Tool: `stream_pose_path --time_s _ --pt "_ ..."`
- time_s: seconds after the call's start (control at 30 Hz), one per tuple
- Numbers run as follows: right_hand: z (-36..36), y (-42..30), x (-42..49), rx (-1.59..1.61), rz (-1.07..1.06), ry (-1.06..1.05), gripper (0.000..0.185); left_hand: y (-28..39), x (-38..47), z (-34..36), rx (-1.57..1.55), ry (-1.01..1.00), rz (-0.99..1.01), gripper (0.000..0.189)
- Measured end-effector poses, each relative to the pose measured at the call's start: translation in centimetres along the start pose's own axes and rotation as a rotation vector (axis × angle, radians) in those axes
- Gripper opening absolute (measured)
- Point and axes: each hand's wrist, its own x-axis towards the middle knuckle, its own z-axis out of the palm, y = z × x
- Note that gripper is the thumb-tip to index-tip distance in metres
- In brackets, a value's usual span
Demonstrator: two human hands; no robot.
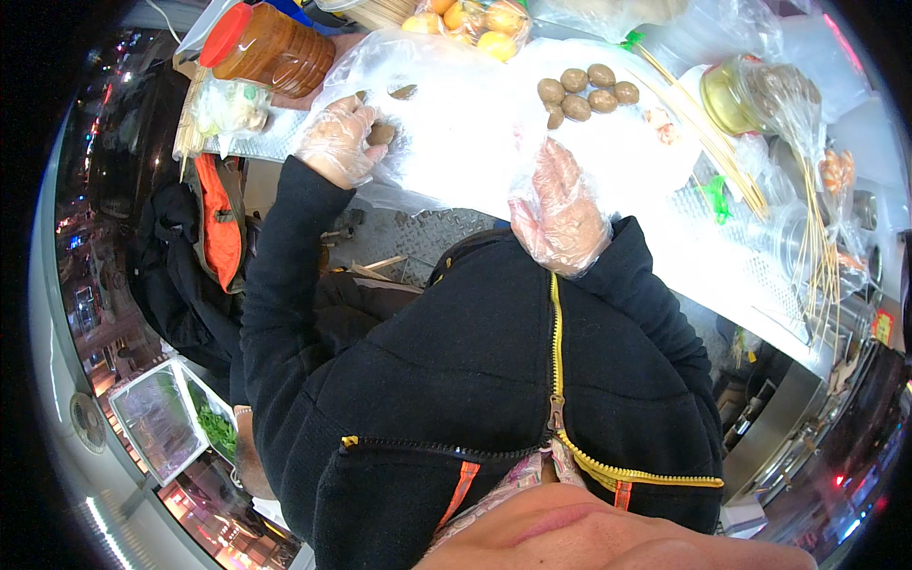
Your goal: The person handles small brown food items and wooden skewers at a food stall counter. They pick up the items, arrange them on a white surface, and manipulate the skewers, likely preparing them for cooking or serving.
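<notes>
Both hands wear clear plastic gloves. My left hand is over a clear plastic bag at the left of the white work surface, its fingers around a brown ball; whether it grips the ball cannot be told. Another brown piece lies just beyond. At the table's near edge, my right hand is held with its fingers extended and close together; its palm side is partly hidden. Several brown balls sit in a cluster on white sheeting beyond it, with small pinkish-white pieces to their right.
A red-lidded plastic jar stands at the back left, near bagged yellow-orange fruits. Bamboo skewers lie on the right, beside a jar of yellowish liquid and bagged skewered food. A greens-filled container is at lower left.
</notes>
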Motion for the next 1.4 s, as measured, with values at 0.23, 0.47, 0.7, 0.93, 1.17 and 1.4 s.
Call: stream_pose_path --time_s 0.23,0.47,0.7,0.93,1.17,1.4 --pt "0.2 0.3 -0.2 0.009 0.026 0.01 0.065 1.3 0.4 -0.5 -0.048 -0.033 -0.043 0.042" --pt "0.1 0.6 0.0 0.056 0.031 -0.011 0.065 2.8 1.2 -0.7 -1.325 -0.091 0.071 0.031" --pt "0.2 0.7 -0.2 0.062 0.039 -0.008 0.075 3.0 2.8 1.6 -1.65 -0.217 0.147 0.015" --pt "0.1 0.7 -0.1 0.07 0.035 -0.016 0.074 3.8 3.4 1.1 -1.462 -0.173 0.049 0.012" --pt "0.2 0.7 -0.1 0.078 0.051 -0.021 0.074 3.8 3.4 1.1 -1.534 -0.148 0.02 0.014" --pt "0.2 0.8 -0.2 0.076 0.055 -0.031 0.073 4.1 3.1 0.4 -1.529 -0.25 -0.147 0.043"
